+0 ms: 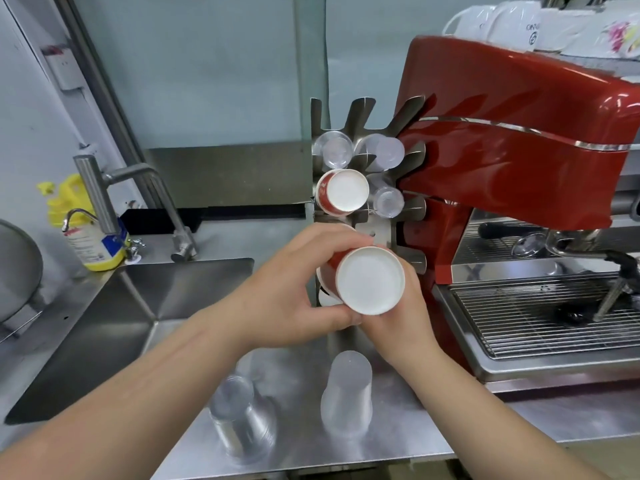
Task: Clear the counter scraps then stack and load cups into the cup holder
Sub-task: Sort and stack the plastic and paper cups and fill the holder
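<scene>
Gripping a red paper cup stack (363,278) at frame centre, both the left hand (291,285) and right hand (398,313) are clenching it. Behind it, the cup holder (381,230) is standing on the bench (398,441).

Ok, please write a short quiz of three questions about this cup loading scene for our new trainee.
1. True or false: both hands hold the red paper cup stack.
2. Which stands beside the metal cup holder? A) red espresso machine B) microwave
3. How many clear plastic cup stacks stand on the steel counter below the hands?

Key: 1 true: left hand, right hand. 2 A. 3 two.
</scene>
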### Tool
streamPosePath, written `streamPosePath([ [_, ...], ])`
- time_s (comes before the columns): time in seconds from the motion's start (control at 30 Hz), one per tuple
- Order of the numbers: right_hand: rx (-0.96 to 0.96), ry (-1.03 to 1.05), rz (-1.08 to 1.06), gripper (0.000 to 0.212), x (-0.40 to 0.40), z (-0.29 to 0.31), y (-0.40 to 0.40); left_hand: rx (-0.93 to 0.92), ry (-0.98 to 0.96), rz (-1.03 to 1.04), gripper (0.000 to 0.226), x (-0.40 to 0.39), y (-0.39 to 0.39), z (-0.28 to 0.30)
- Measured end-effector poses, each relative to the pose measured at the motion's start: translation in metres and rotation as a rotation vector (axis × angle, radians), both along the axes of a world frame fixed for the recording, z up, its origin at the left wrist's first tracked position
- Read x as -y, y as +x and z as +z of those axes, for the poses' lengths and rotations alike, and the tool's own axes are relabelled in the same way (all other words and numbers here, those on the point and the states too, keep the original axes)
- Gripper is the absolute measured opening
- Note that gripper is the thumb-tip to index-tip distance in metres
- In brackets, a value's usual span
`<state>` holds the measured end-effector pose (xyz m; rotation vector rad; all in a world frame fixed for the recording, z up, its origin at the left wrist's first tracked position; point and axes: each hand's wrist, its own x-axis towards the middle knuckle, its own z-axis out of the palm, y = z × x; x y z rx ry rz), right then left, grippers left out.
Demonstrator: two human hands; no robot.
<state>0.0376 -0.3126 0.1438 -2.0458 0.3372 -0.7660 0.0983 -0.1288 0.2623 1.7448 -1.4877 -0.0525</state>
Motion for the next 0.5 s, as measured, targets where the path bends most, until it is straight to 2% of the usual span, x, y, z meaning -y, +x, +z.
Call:
streamPosePath([
  [0.33, -0.049, 0.004, -0.026, 0.073, 0.006, -0.011, 0.021, -0.098, -0.005, 0.006, 0.069, 0.013, 0.022, -0.016],
  [0.5, -0.082, 0.047, -0.044, 0.076, 0.012, -0.016, 0.033, -0.079, -0.014, -0.005, 0.069, 0.017, 0.029, -0.022],
])
